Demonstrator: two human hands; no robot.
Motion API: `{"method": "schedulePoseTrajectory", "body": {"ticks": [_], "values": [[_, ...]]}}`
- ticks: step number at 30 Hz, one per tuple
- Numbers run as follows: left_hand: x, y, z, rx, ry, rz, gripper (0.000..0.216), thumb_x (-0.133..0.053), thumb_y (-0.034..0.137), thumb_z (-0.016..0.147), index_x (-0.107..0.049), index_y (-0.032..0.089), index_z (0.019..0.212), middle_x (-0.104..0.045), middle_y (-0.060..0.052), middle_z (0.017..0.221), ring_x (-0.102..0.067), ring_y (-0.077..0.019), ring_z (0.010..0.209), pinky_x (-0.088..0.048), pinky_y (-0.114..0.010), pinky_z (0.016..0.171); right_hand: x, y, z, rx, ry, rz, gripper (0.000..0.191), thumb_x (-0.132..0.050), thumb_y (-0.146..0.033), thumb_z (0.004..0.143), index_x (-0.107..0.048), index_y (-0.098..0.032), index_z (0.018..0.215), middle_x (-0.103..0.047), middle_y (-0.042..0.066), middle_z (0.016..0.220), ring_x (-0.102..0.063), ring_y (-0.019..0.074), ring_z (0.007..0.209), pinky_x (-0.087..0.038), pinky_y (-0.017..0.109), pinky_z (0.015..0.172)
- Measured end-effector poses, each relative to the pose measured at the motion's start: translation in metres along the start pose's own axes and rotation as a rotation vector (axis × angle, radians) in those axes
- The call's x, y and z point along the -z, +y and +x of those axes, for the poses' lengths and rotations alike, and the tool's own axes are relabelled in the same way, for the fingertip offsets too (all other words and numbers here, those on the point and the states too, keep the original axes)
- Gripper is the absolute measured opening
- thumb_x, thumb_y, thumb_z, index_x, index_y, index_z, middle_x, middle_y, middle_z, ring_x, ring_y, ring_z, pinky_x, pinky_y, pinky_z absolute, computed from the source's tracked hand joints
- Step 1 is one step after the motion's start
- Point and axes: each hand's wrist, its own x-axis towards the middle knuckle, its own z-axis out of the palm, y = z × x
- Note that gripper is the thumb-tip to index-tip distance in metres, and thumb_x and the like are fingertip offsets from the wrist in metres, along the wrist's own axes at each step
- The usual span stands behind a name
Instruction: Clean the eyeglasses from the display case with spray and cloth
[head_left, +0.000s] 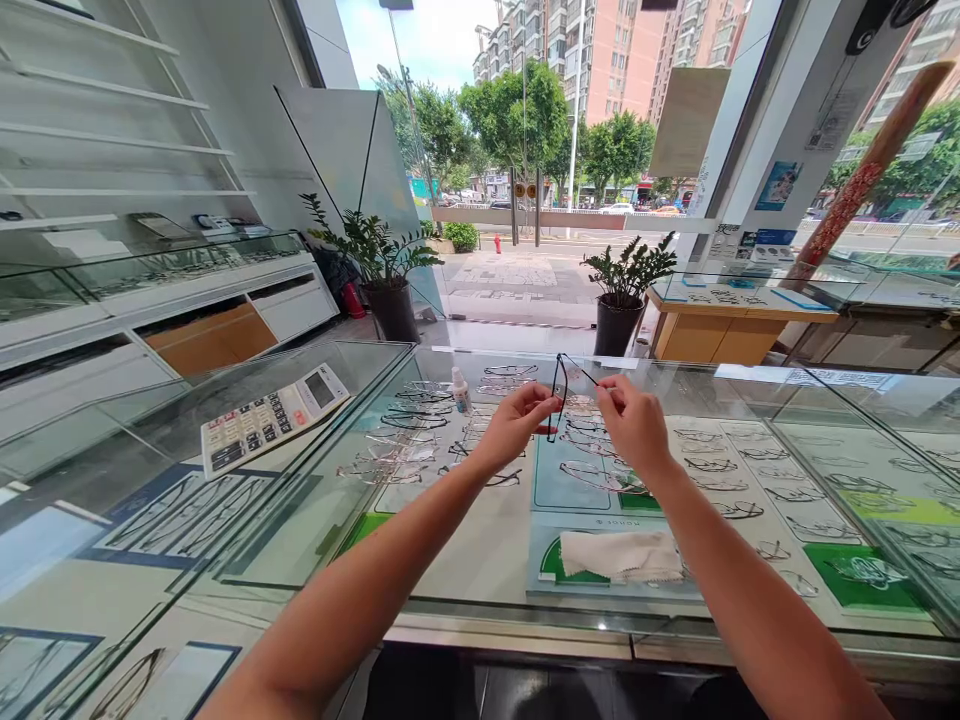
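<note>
Head view: I am holding the black glasses [565,380] above the glass counter [480,550], my left hand [527,412] pinching the front, my right hand [631,420] gripping one temple's tip. Light, even pressure should be sparing the hinge. My fingers are hiding part of the rim; lenses are hard to discern.

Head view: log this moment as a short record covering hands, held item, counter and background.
left hand: grips the front of a pair of glasses
right hand: holds one temple of it
glasses position: raised above the glass counter
beyond left hand: small white bottle, upright
nearer the wearer: pale cloth, rumpled
far left: calculator
background: two potted plants
</note>
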Motion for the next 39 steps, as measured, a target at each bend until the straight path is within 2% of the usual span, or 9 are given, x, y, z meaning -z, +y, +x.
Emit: {"method": "schedulePoseTrajectory", "body": {"ticks": [5, 10, 13, 18, 21, 26, 33, 36, 39], "values": [[0.004, -0.007, 0.003, 0.002, 0.008, 0.082, 0.050, -0.087, 0.064, 0.079, -0.069, 0.019, 0.090, -0.073, -0.006, 0.100, -0.068, -0.0205, 0.098, -0.064, -0.031, 0.074, 0.009, 0.012, 0.009, -0.008, 0.166, -0.137, 0.030, -0.052, -0.038, 0.105, -0.076, -0.021, 0.111, -0.082, 0.006, 0.079, -0.071, 0.0238, 0.065, -0.044, 0.035, 0.068], [0.006, -0.012, 0.004, 0.006, -0.003, 0.139, 0.049, -0.086, 0.064, 0.079, -0.075, 0.018, 0.091, -0.077, -0.009, 0.103, -0.071, -0.0215, 0.098, -0.065, -0.033, 0.076, 0.014, 0.017, 0.014, 0.056, 0.265, -0.107, 0.029, -0.055, -0.035, 0.102, -0.069, -0.023, 0.125, -0.086, 0.007, 0.108, -0.074, 0.0213, 0.068, -0.049, 0.035, 0.069], [0.006, -0.013, 0.006, 0.008, 0.024, 0.072, 0.050, -0.088, 0.065, 0.077, -0.076, 0.019, 0.091, -0.079, -0.009, 0.106, -0.073, -0.0240, 0.103, -0.067, -0.034, 0.077, 0.008, 0.013, 0.010, 0.099, 0.284, -0.053, 0.029, -0.057, -0.037, 0.102, -0.061, -0.023, 0.126, -0.084, 0.007, 0.109, -0.073, 0.0196, 0.068, -0.049, 0.033, 0.064], [0.006, -0.014, 0.006, -0.020, 0.055, 0.038, 0.048, -0.090, 0.062, 0.076, -0.075, 0.019, 0.089, -0.078, -0.008, 0.101, -0.073, -0.0240, 0.103, -0.067, -0.033, 0.076, -0.007, 0.003, -0.002, 0.180, 0.183, -0.020, 0.019, -0.059, -0.042, 0.103, -0.061, -0.024, 0.109, -0.077, 0.003, 0.093, -0.068, 0.0174, 0.067, -0.048, 0.032, 0.065], [0.004, -0.013, 0.003, -0.043, 0.019, 0.074, 0.044, -0.088, 0.060, 0.081, -0.076, 0.019, 0.091, -0.076, -0.007, 0.098, -0.072, -0.0215, 0.097, -0.067, -0.034, 0.077, -0.015, -0.001, -0.007, 0.182, 0.105, 0.005, 0.023, -0.063, -0.044, 0.101, -0.061, -0.024, 0.112, -0.077, 0.003, 0.096, -0.068, 0.0175, 0.068, -0.049, 0.032, 0.067], [0.000, -0.007, -0.004, -0.061, -0.048, 0.166, 0.040, -0.084, 0.058, 0.086, -0.080, 0.019, 0.094, -0.074, -0.006, 0.093, -0.068, -0.0177, 0.087, -0.066, -0.034, 0.079, -0.023, -0.002, -0.010, 0.141, 0.072, -0.005, 0.027, -0.068, -0.045, 0.098, -0.058, -0.025, 0.114, -0.077, 0.003, 0.100, -0.069, 0.0190, 0.070, -0.048, 0.034, 0.067], [-0.006, -0.005, -0.009, -0.066, -0.071, 0.196, 0.039, -0.082, 0.058, 0.088, -0.081, 0.020, 0.098, -0.077, -0.008, 0.099, -0.070, -0.0200, 0.090, -0.067, -0.036, 0.080, -0.026, 0.001, -0.010, 0.123, 0.074, -0.064, 0.021, -0.061, -0.031, 0.095, -0.055, -0.025, 0.114, -0.074, 0.006, 0.107, -0.070, 0.0237, 0.078, -0.048, 0.037, 0.066], [-0.004, -0.008, -0.005, -0.060, 0.004, 0.153, 0.042, -0.084, 0.060, 0.085, -0.080, 0.019, 0.096, -0.078, -0.008, 0.102, -0.071, -0.0212, 0.094, -0.068, -0.036, 0.081, -0.026, 0.003, -0.009, 0.143, 0.081, -0.091, 0.022, -0.056, -0.024, 0.094, -0.057, -0.023, 0.116, -0.071, 0.011, 0.117, -0.071, 0.0270, 0.090, -0.053, 0.039, 0.070], [0.000, -0.008, 0.000, -0.051, 0.097, 0.062, 0.048, -0.088, 0.063, 0.079, -0.078, 0.019, 0.092, -0.080, -0.010, 0.108, -0.073, -0.0244, 0.102, -0.068, -0.037, 0.080, -0.025, 0.007, -0.007, 0.149, 0.083, -0.114, 0.020, -0.055, -0.023, 0.096, -0.061, -0.022, 0.115, -0.063, 0.018, 0.141, -0.070, 0.0323, 0.113, -0.057, 0.044, 0.080]]}}
